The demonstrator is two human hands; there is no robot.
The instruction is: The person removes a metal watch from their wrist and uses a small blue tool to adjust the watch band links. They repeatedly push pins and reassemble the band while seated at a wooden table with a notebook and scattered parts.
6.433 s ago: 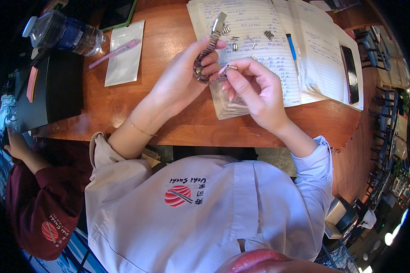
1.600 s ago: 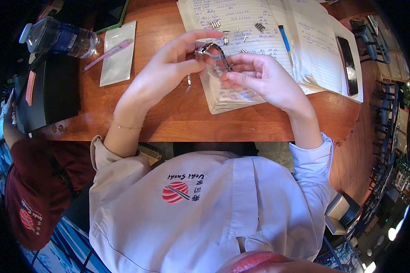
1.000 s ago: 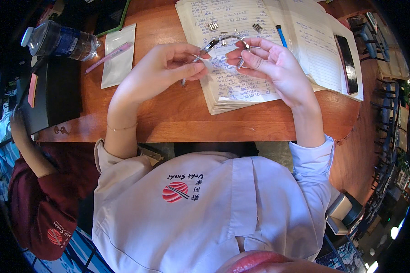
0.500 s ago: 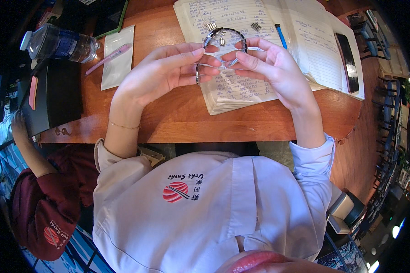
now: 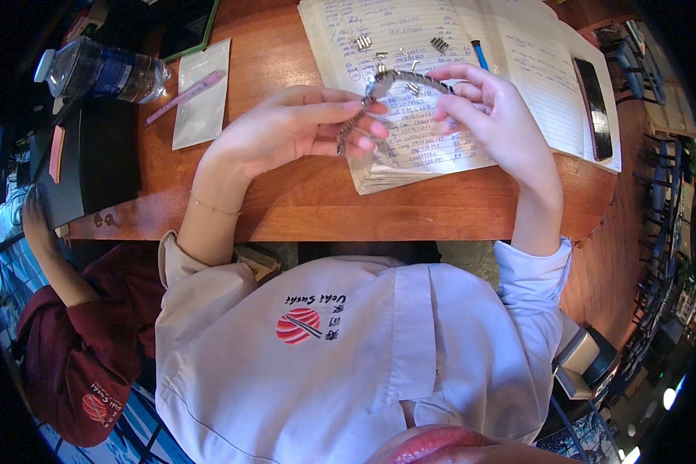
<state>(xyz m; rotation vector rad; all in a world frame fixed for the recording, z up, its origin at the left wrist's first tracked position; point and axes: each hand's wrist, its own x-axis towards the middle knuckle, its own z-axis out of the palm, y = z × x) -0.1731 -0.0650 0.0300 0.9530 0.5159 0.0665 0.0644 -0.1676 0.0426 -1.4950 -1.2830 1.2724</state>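
A silver metal link watch band [image 5: 414, 77] is held up over the open notebook [image 5: 522, 69], bent into an arch. My left hand [image 5: 282, 127] grips it at the left, and part of the band hangs down across those fingers. At the other end, my right hand [image 5: 496, 116] pinches the band's tip between thumb and fingers. Beyond it on the page lie short groups of loose metal links [image 5: 363, 42], with another cluster of links [image 5: 439, 45] to the right. A few smaller metal bits are scattered between them, too small to make out.
A blue pen [image 5: 479, 56] and a dark phone [image 5: 593, 108] rest on the notebook. Leftward are a water bottle [image 5: 104, 71], a pink pen [image 5: 184, 97] on a white pouch [image 5: 201, 124], and a black box [image 5: 100, 162]. A person in maroon [image 5: 93, 332] is at far left.
My right hand has moved right and slightly down with the band's end, so the arch is wider and flatter. My left hand has shifted slightly right. More small metal pieces now show on the page.
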